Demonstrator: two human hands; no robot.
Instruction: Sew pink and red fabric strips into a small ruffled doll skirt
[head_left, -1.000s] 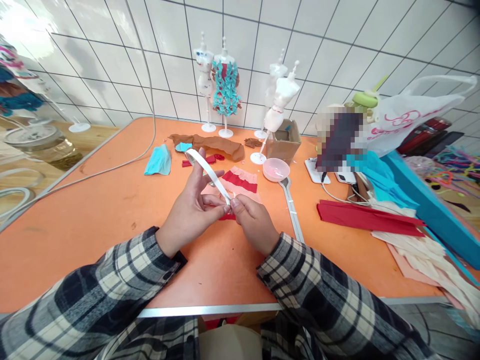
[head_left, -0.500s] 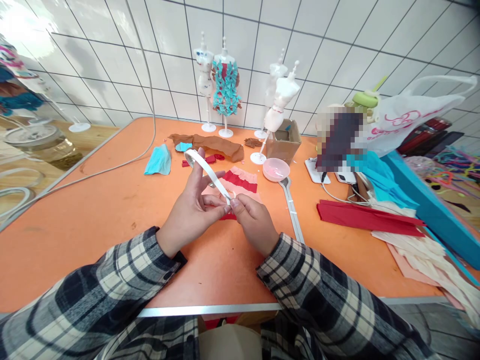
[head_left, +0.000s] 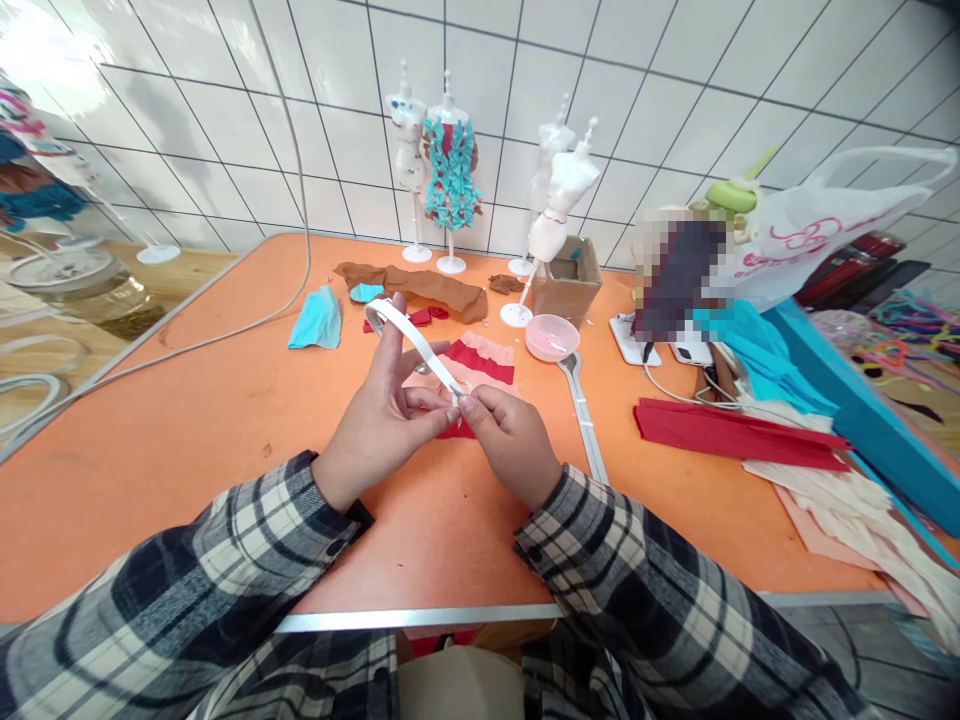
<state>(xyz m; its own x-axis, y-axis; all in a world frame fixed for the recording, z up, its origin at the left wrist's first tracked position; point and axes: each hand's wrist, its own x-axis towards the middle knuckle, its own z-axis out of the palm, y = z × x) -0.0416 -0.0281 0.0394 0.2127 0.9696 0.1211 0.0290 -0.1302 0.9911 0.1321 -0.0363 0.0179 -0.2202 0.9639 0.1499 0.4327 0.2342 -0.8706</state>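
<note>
A narrow roll of white tape (head_left: pixel 417 340) loops over the raised forefinger of my left hand (head_left: pixel 379 425). Its lower end runs down to where both thumbs meet. My left thumb presses close to that end, while the other left fingers are partly spread. My right hand (head_left: pixel 514 435) is closed, with thumb and forefinger pinching at the tape's end; the exact contact is too small to make out. Behind and below the hands, pink and red crepe paper (head_left: pixel 484 362) lies on the orange table (head_left: pixel 225 420).
Dress-form mannequins (head_left: pixel 450 180) stand along the tiled wall, beside a cardboard box (head_left: pixel 570 285). A pink bowl (head_left: pixel 552 338) and grey tweezers-like tool (head_left: pixel 585 420) lie right of the hands. Brown paper (head_left: pixel 427 290), blue paper (head_left: pixel 316 320) and folded red paper (head_left: pixel 735 432) are spread around.
The hands stay nearly in place. The tape's lower end between the fingertips has shifted slightly, and the left thumb has moved a little away from the right fingertips.
</note>
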